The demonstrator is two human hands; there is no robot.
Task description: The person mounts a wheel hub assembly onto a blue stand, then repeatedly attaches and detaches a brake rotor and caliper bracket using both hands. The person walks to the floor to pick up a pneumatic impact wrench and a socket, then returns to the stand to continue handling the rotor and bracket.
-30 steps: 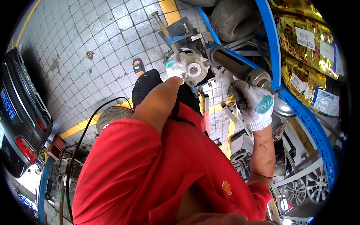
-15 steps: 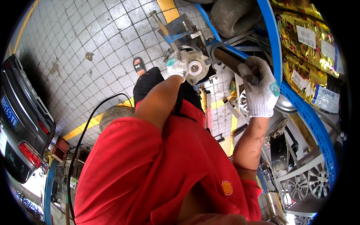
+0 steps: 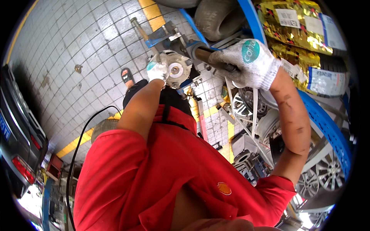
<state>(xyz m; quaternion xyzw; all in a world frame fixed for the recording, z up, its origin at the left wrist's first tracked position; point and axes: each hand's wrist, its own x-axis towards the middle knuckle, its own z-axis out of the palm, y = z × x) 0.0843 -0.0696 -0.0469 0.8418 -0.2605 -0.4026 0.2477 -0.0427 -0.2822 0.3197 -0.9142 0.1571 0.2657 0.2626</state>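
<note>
My left hand (image 3: 157, 70), in a white knitted glove with a green patch, is closed on the left edge of a grey metal wheel hub (image 3: 185, 71). The hub has a round bore in its middle and is set in a blue metal stand (image 3: 158, 41). At the stand's right side a dark cylindrical bar (image 3: 202, 54) sticks out towards me. My right hand (image 3: 248, 63), gloved the same way, is wrapped round the bar's outer end. Its fingers partly hide that end.
On the right a blue rack (image 3: 322, 115) holds tires in gold wrapping (image 3: 300, 29) and alloy wheels (image 3: 329, 171). A bare tire (image 3: 217, 17) lies beyond the stand. A dark car (image 3: 19, 131) stands at the left. A black hose (image 3: 79, 150) curves beside me over the tiled floor.
My right arm has swung outward and up, its hand turning over the bar's end. The view has shifted, so the hub and stand appear farther left. My left hand stays on the hub.
</note>
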